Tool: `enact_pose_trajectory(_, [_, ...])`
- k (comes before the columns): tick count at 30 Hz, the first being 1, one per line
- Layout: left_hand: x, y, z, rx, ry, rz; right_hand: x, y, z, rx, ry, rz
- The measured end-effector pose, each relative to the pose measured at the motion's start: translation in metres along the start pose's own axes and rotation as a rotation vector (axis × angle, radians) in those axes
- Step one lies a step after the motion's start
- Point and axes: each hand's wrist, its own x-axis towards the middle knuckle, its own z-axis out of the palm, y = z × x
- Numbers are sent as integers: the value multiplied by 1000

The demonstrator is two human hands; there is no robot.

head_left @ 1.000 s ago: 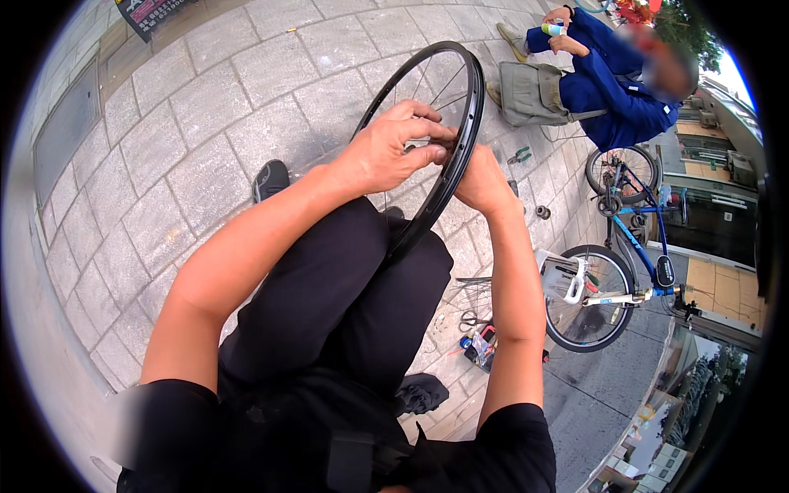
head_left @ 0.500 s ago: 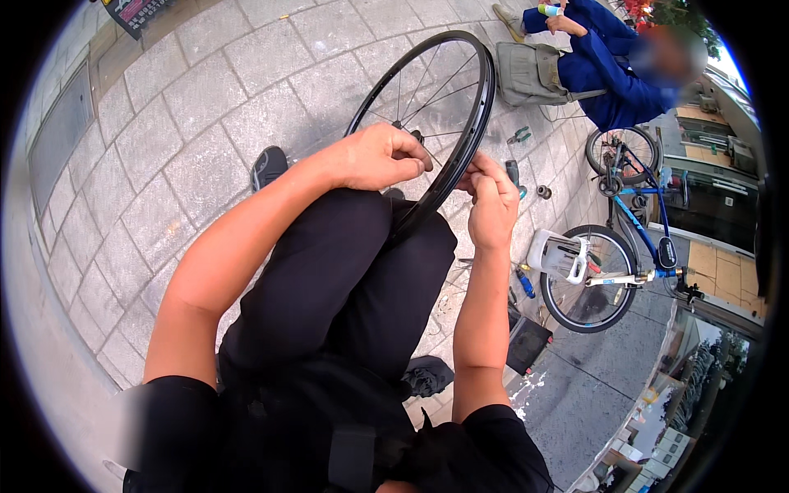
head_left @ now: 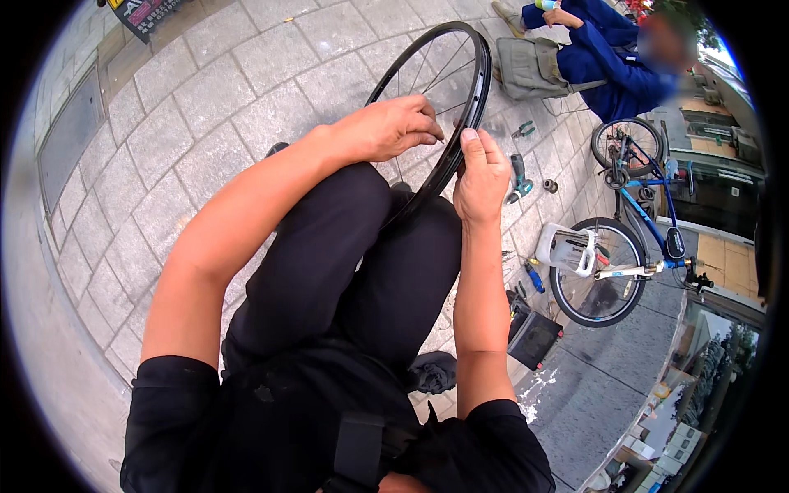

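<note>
A black bicycle wheel (head_left: pixel 479 89) with thin spokes and no tyre stands tilted between my knees, its lower rim against my black trousers. From the left, my left hand (head_left: pixel 400 129) reaches over the spokes to the rim's inner side. Its fingers are curled together, and whatever they pinch is too small to make out. On the outer side, my right hand (head_left: pixel 483 177) grips the rim, with the thumb on its edge and the other fingers partly hidden. The hub is behind my left hand.
Right of the wheel lie a teal cordless drill (head_left: pixel 519 179), pliers (head_left: pixel 523 129), a round metal part (head_left: pixel 550 186) and a blue screwdriver (head_left: pixel 535 278). A cut white jug (head_left: pixel 565 248) holds tools beside a blue bicycle (head_left: pixel 639 209). A person (head_left: pixel 612 70) sits beyond with a grey bag (head_left: pixel 526 67).
My left hand has moved up and right, closer to the rim. My right hand has shifted slightly up and left, its thumb now on the rim. The hub has become hidden.
</note>
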Motion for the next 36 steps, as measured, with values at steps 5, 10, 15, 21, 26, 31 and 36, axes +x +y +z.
enact_pose_trajectory(5, [24,18,-10,-78,-82,-10,36,-32,1,-28,43,5])
enact_pose_trajectory(10, [29,22,-9,-459,-234,-151,39,-37,3,-43,34,87])
enact_pose_trajectory(15, [11,15,-15,-737,-223,-444,37,-18,13,-12,-6,129])
enact_pose_trajectory(21, [7,11,-17,-796,-205,-639,32,-18,17,-144,-93,128])
enact_pose_trajectory(26, [7,10,-9,-907,-116,-603,36,-44,0,-341,-224,125])
enact_pose_trajectory(31, [-14,0,-18,-883,-88,-506,16,-32,-120,-426,68,21])
enact_pose_trajectory(36, [-12,2,-17,-795,-123,-368,-58,106,-307,-432,624,524])
